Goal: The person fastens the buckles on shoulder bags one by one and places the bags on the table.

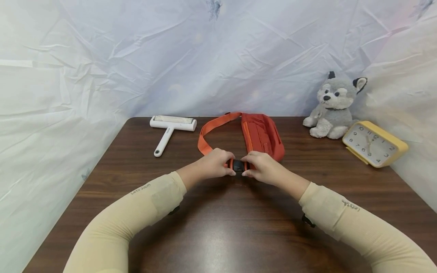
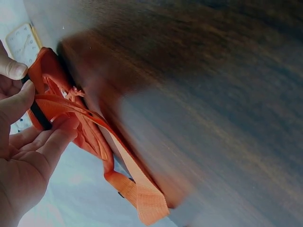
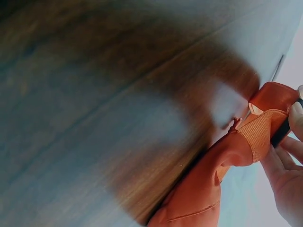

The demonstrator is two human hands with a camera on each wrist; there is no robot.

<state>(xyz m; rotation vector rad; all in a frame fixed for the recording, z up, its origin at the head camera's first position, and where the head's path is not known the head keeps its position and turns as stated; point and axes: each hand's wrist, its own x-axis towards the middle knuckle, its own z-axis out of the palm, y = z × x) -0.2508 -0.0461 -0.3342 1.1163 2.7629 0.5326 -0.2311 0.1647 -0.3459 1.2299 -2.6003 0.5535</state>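
A red waist bag (image 1: 261,134) lies on the brown table, its orange strap (image 1: 218,121) looping out to the left. Over the table in front of it, both hands hold the bag's black buckle (image 1: 238,165) between them. My left hand (image 1: 216,163) pinches the buckle's left end, where the strap (image 2: 120,142) runs through. On the other side, my right hand (image 1: 262,167) pinches the right end by the webbing (image 3: 258,137). The two buckle parts appear together; whether they are clipped cannot be seen. Fingers cover part of the buckle.
A white lint roller (image 1: 172,125) lies at the back left of the table (image 1: 211,227). At the right sit a grey and white plush husky (image 1: 332,106) and a yellow alarm clock (image 1: 373,144). A pale cloth backdrop (image 1: 205,57) hangs behind the table.
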